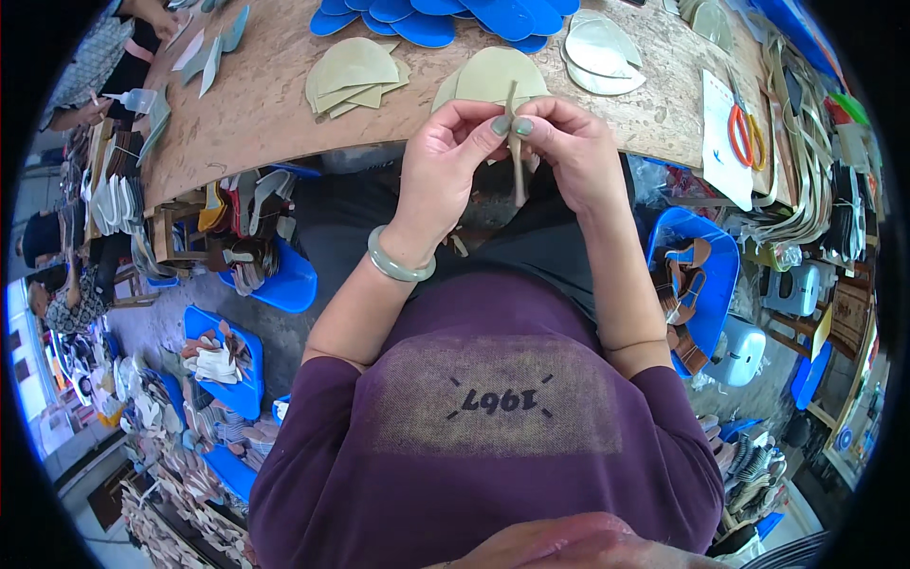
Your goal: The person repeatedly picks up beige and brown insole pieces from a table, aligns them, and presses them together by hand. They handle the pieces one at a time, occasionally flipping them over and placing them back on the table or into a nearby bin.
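Note:
Just in front of the table's near edge, both my hands pinch a narrow olive-tan strip (518, 178). My left hand (453, 156), with a pale bangle on its wrist, grips it between thumb and finger. From the other side my right hand (576, 156) pinches it at nearly the same spot. The strip's lower end hangs below my fingers, and its upper end sticks up over the table. Right behind my hands lies a pile of beige rounded pieces (500, 71), partly covered by them. A similar beige stack (355, 68) lies to the left.
Blue sole-shaped pieces (427, 27) and silvery-white rounded pieces (604, 52) lie farther back on the wooden table (242, 114). Scissors (746, 133) rest near white paper (718, 161) at right, beside hanging straps (806, 180). Blue bins (716, 251) flank me. Another person's hand (95, 109) is at far left.

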Demonstrator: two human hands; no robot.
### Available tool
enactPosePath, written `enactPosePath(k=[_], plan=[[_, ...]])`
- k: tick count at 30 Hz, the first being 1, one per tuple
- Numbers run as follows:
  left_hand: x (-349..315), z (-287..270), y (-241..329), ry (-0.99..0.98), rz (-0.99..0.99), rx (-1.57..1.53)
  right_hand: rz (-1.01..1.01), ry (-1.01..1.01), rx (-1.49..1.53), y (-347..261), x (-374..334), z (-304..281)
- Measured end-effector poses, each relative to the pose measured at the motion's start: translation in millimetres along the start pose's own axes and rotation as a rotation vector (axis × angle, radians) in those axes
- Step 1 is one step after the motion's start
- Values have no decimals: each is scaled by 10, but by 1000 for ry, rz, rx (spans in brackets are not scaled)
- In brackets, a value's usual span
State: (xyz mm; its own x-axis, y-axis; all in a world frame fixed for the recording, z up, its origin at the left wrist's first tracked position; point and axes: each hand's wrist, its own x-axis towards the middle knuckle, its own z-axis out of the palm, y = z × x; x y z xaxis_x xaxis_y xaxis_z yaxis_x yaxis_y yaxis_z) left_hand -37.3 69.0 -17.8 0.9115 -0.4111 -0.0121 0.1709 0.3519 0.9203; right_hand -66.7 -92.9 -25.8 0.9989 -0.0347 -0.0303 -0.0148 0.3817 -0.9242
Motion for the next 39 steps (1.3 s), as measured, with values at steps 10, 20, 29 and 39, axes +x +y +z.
enactPosePath(k=[10, 20, 29, 39], plan=[[-2, -43, -50, 57, 54, 27, 60, 38, -56, -5, -12, 79], [56, -92, -133, 68, 113, 276, 18, -7, -299, -130, -63, 60], [130, -80, -99, 167, -125, -360, -591, 11, -995, -33, -238, 381], [-47, 110, -25, 49, 322, 132, -326, 120, -320, -42, -106, 152]])
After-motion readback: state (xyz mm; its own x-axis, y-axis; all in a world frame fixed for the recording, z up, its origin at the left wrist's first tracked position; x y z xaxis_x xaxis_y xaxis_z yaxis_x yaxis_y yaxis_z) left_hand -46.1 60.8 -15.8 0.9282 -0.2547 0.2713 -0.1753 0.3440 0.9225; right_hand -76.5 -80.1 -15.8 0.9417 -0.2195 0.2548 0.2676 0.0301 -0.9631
